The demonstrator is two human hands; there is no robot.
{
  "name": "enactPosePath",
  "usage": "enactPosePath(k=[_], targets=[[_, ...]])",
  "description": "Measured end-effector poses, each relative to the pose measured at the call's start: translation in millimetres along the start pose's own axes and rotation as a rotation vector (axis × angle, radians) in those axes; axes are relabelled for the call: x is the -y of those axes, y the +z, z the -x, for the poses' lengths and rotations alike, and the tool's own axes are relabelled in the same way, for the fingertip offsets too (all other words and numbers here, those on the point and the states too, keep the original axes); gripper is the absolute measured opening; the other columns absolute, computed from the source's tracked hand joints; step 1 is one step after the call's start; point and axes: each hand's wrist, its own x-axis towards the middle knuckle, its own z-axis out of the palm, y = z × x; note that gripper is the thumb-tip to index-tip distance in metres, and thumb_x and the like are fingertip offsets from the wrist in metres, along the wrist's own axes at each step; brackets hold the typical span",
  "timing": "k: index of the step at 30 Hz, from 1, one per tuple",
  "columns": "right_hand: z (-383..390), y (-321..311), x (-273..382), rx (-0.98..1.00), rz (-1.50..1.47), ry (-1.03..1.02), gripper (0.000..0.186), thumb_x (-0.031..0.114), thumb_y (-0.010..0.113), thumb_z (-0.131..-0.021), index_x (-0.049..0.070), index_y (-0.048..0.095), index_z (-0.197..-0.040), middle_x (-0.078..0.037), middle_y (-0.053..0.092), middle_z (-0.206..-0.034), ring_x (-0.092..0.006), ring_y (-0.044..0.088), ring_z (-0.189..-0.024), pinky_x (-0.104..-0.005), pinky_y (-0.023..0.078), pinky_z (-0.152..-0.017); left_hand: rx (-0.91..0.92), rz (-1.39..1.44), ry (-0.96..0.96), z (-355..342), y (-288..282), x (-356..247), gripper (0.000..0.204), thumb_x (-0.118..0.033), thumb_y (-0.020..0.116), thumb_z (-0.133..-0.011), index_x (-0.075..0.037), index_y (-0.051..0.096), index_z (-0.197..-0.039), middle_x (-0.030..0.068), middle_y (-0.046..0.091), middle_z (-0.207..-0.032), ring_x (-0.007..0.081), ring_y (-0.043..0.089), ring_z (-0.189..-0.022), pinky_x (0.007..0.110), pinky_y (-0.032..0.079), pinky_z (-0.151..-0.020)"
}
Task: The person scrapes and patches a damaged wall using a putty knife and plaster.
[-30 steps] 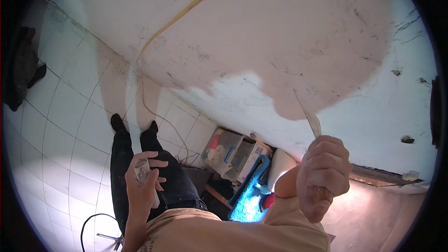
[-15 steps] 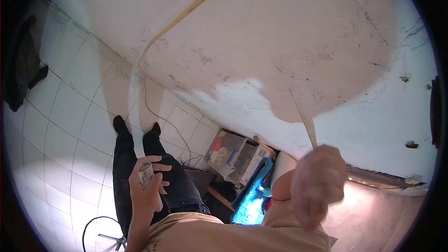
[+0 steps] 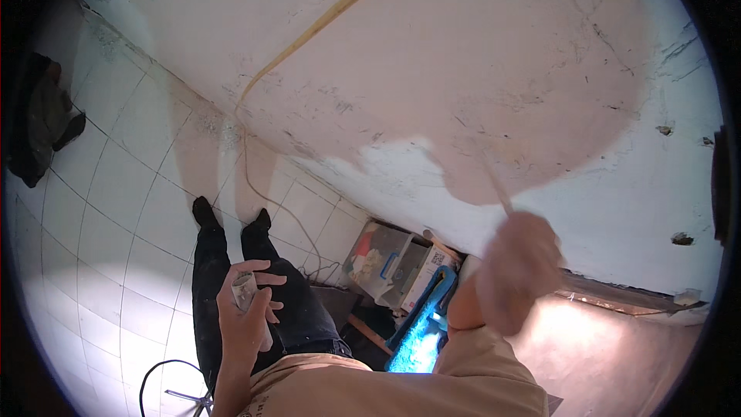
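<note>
My right hand, blurred by motion, is raised in front of the wall and closed around a scraper. The scraper's thin blade, seen almost edge-on and smeared, points up toward the scuffed wall; I cannot tell whether its tip touches. Lower down, in front of my legs, my left hand holds a pale tube between thumb and fingers. The tube's round end faces up, and some of my fingers stick out to its right.
A yellowish cable runs down the wall to the tiled floor. Beside my legs stand a clear plastic box and a bright blue fuzzy item. Dark cloth lies at far left. A wooden ledge is at right.
My right hand has shifted slightly up and left with the scraper, whose blade is now more blurred. My left hand keeps its hold on the tube. The view has shifted a little.
</note>
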Motion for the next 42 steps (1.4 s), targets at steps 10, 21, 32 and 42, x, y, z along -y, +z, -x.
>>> enactPosePath(k=[10, 21, 32, 42], targets=[[19.2, 10.8, -9.2, -0.177, 0.004, 0.002, 0.028, 0.036, 0.044, -0.075, 0.011, 0.045, -0.061, -0.002, 0.045, -0.053, -0.014, 0.043, -0.047, -0.0263, 0.034, -0.046, 0.013, -0.018, 0.008, 0.8, -2.0, 5.1, 0.031, 0.002, 0.048, -0.074, -0.001, 0.052, -0.104, 0.013, 0.064, -0.086, 0.0038, 0.048, -0.045, 0.021, 0.052, -0.054], [15.9, 9.8, -7.0, -0.616, 0.399, -0.117, 0.04, 0.03, 0.042, -0.086, 0.011, 0.043, -0.051, -0.004, 0.039, -0.044, -0.0131, 0.04, -0.039, -0.0289, 0.038, -0.039, -0.001, 0.028, 0.004, 4.4, -0.8, 8.9, 0.028, 0.006, 0.048, -0.077, 0.001, 0.051, -0.105, 0.0136, 0.064, -0.087, 0.0054, 0.052, -0.046, 0.019, 0.05, -0.051], [14.7, 14.0, -13.9, -0.427, -0.311, 0.051, 0.035, 0.039, 0.04, -0.076, 0.011, 0.035, -0.055, 0.0, 0.035, -0.047, -0.01, 0.031, -0.041, -0.0239, 0.028, -0.042, -0.008, 0.012, 0.037, 2.3, -2.2, 14.9, 0.03, 0.0, 0.049, -0.074, 0.0, 0.052, -0.104, 0.0133, 0.064, -0.085, 0.004, 0.049, -0.045, 0.021, 0.051, -0.053], [4.8, 8.9, -7.2, -0.25, -0.251, -0.125, 0.043, 0.047, 0.045, -0.081, 0.006, 0.052, -0.07, -0.006, 0.049, -0.059, -0.0107, 0.043, -0.051, -0.025, 0.036, -0.047, 0.005, -0.004, -0.001, 4.6, -4.4, 15.2, 0.028, 0.006, 0.048, -0.077, 0.0, 0.051, -0.104, 0.0129, 0.064, -0.087, 0.0058, 0.052, -0.047, 0.018, 0.049, -0.05]])
